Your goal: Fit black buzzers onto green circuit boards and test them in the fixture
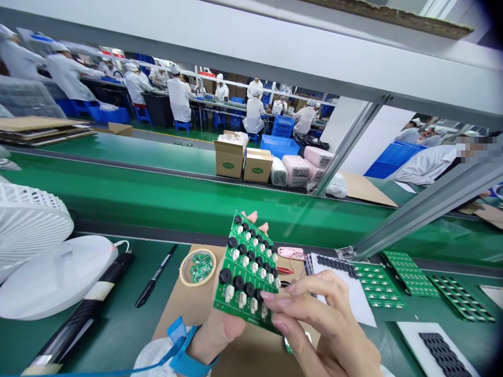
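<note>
My left hand (231,325), mostly behind the board, grips a tilted green circuit board panel (245,273) from underneath. Its fingertips show past the far edge, and a blue wrist strap (192,352) circles the wrist. Rows of round black buzzers (238,283) and white connectors (241,300) stand on the panel. My right hand (320,314) is at the panel's near right corner. Its index fingertip touches the last buzzer (258,294) in the near row, with the other fingers extended and apart. The thumb lies over the panel's edge; no loose part shows between the fingers.
A tape roll (197,267) holding small green pieces and a black marker (156,276) lie left. Rightward are a white sheet with black buzzers (337,266), circuit panels (377,285) and a white block (432,351). A white fan (33,228) stands left; a metal post (349,146) rises behind.
</note>
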Demonstrator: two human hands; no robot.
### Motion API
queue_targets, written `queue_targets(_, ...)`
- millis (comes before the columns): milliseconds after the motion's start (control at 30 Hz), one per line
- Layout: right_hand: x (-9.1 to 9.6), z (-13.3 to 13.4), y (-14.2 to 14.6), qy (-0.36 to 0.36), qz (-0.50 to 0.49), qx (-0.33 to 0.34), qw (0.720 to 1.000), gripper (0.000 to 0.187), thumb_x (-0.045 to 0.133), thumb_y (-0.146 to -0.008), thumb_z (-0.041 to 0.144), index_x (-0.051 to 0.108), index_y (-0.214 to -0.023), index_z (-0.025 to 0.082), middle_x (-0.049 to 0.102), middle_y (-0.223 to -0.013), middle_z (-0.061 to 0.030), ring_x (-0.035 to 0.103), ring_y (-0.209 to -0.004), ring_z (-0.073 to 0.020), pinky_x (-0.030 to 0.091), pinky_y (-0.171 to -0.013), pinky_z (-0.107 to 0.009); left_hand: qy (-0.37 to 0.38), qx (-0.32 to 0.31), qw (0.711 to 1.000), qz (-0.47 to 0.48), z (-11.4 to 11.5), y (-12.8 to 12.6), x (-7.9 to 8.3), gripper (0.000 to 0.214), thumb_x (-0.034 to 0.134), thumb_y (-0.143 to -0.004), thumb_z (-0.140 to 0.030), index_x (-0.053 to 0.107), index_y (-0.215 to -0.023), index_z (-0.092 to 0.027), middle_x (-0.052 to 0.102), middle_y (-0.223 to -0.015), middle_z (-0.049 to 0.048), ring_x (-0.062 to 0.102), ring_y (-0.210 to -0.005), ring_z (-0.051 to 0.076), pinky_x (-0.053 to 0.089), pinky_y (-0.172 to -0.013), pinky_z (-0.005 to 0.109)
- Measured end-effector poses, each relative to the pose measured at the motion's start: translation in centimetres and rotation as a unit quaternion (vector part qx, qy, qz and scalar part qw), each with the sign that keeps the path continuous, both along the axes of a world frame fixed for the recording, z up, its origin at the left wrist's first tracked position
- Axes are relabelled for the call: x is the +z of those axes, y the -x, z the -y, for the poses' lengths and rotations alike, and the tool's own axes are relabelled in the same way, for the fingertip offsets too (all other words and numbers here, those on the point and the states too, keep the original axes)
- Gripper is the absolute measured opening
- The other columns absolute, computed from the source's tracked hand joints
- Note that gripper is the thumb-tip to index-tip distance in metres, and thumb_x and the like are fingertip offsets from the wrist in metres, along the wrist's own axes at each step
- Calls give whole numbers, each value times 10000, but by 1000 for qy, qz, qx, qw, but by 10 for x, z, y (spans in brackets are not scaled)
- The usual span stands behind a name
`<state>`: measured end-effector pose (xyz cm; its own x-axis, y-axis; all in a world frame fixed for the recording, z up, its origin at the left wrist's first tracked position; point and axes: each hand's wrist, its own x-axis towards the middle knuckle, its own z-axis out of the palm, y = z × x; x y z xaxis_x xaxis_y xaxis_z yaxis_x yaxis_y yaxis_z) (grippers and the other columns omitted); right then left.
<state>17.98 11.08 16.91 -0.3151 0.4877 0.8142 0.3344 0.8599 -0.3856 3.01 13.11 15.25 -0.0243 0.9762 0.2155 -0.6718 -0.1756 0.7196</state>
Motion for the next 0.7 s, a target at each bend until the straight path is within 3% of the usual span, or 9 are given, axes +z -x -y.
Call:
queue_targets(133, -2, 5, 7, 9, 13, 0, 1000, 335, 593, -862, 42, 615, -1148, 216, 747, -952, -22, 652, -888, -199, 439, -832, -389, -33, 38, 999, 9, 3, -7, 0, 953, 734, -595, -738, 461, -1409, -323, 400, -1540, 39, 186, -1470, 373, 241, -1194, 506)
queue_targets(233, 4, 1, 0, 59, 3, 5, 998, 283, 573, -907, 117, 619, -1150, 253, 735, -1001, -16, 642, -963, -203, 456, -860, -385, -36, 44, 998, 13, 7, -10, 1, 942, 685, -592, -788, 472, -1399, -350, 379, -1555, 2, 186, -1470, 373, 262, -1190, 494)
queue_targets(300, 8, -13, -20, 95, -39, -68, 992, 199, 565, -932, 192, 643, -1098, 270, 720, -1025, -26, 638, -986, -208, 471, -861, -380, -33, 29, 999, 17, 9, -9, 3, 869, 654, -650, -775, 472, -1396, -366, 375, -1557, -15, 198, -1469, 362, 271, -1187, 494)
queue_targets(400, 0, -45, -70, 123, -86, -254, 955, 181, 589, -926, 338, 651, -1064, 240, 712, -1025, -57, 645, -951, -222, 481, -852, -384, -36, 13, 998, 39, 7, -5, 5, 868, 655, -669, -755, 458, -1408, -345, 356, -1568, 1, 173, -1475, 364, 275, -1182, 510)
queue_targets(467, -21, -64, -103, 145, -39, -325, 934, 306, 572, -914, 454, 634, -1086, 210, 712, -1017, -86, 644, -900, -241, 491, -822, -409, -23, 13, 998, 55, 4, -2, 6, 867, 656, -675, -739, 454, -1413, -329, 360, -1567, 17, 169, -1473, 376, 294, -1166, 534)
queue_targets(533, -56, -73, -123, 152, 68, -364, 916, 431, 532, -903, 554, 628, -1092, 179, 710, -1010, -123, 640, -924, -284, 486, -833, -451, -5, 22, 998, 65, 0, 1, 6, 883, 657, -673, -733, 440, -1423, -321, 372, -1560, 30, 184, -1466, 390, 314, -1148, 559)
queue_targets(633, -119, -67, -123, 131, 171, -403, 889, 619, 502, -890, 616, 536, -1270, 130, 642, -1198, -203, 596, -1100, -358, 470, -891, -507, -2, 49, 996, 79, -3, 4, 4, 991, 674, -603, -771, 427, -1435, -293, 395, -1545, 55, 220, -1447, 421, 348, -1119, 586)
queue_targets(700, -155, -56, -114, 130, 214, -405, 879, 614, 501, -905, 570, 473, -1346, 143, 590, -1294, -205, 551, -1191, -370, 456, -931, -528, 6, 72, 994, 76, -4, 4, 3, 1006, 664, -582, -796, 444, -1424, -291, 428, -1524, 53, 251, -1433, 429, 377, -1099, 588)
